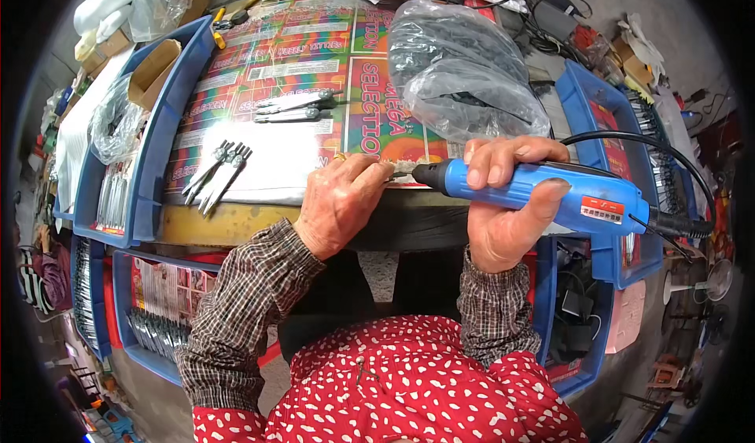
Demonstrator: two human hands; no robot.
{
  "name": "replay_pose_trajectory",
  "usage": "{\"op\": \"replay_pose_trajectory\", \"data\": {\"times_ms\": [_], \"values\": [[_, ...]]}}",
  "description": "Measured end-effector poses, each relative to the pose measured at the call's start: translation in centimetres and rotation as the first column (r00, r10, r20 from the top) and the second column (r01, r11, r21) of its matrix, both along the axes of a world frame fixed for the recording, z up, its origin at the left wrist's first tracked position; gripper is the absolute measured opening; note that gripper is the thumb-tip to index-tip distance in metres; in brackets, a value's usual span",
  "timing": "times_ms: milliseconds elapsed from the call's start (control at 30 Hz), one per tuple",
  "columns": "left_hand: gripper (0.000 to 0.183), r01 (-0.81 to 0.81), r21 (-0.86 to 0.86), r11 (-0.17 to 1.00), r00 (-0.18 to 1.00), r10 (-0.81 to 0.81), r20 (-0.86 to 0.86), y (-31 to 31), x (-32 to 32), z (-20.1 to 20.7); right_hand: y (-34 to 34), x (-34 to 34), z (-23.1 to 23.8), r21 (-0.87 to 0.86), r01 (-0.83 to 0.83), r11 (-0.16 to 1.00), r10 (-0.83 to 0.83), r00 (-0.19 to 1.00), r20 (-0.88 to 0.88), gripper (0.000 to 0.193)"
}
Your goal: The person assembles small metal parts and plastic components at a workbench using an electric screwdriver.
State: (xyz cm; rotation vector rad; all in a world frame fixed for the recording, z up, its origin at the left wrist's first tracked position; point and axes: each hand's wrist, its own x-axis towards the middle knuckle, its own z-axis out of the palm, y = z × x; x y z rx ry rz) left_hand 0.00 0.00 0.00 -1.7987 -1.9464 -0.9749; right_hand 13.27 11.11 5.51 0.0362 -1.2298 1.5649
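My right hand [511, 199] is wrapped around a blue electric screwdriver [580, 190] with a black nose and a black cable at its rear. The tool lies nearly level, its nose pointing left over the table's front edge. My left hand [338, 199] is closed, thumb and fingers pinched at a small thin piece in front of the nose; its kind is mostly hidden by the fingers. Left of that hand, a bundle of slim silver pieces with dark ends [216, 174] lies on the table. A second bundle of similar pieces [295, 109] rests farther back.
Colourful printed sheets [299, 46] cover the table. A clear plastic bag [464, 66] with dark contents lies at the back right. Blue bins of slim parts stand left [157, 191], lower left [122, 305] and right [578, 89]. The black cable [668, 138] loops out at right.
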Motion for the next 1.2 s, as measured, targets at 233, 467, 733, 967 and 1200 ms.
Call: {"op": "replay_pose_trajectory", "data": {"times_ms": [233, 467, 733, 967, 1200], "values": [[0.019, 0.029, -0.002, 1.000, 0.999, -0.030, -0.013, 0.00, -0.08, 0.03, 0.28, 0.25, -0.31, -0.001, -0.019, 1.000, 0.019, 0.999, -0.042, 0.044], [0.020, 0.050, -0.040, 0.998, 0.998, -0.051, -0.029, -0.03, -0.12, -0.34, 0.08, 0.38, -0.32, -0.015, -0.014, 1.000, 0.014, 1.000, -0.012, 0.045], [0.018, 0.046, -0.022, 0.999, 0.998, -0.047, -0.037, -0.05, -0.01, -0.27, 0.29, 0.22, -0.69, 0.001, -0.055, 0.999, 0.054, 0.995, -0.087, 0.040], [0.019, -0.012, -0.058, 0.998, 1.000, 0.012, 0.000, -0.05, 0.38, 0.26, 0.35, 0.46, -0.59, -0.002, -0.050, 0.999, 0.049, 0.995, -0.086, 0.040], [0.018, -0.008, -0.073, 0.997, 1.000, 0.009, 0.013, -0.26, 0.30, 0.12, 0.24, 0.58, -0.56, -0.004, -0.042, 0.999, 0.042, 0.996, -0.075, 0.041]]}}
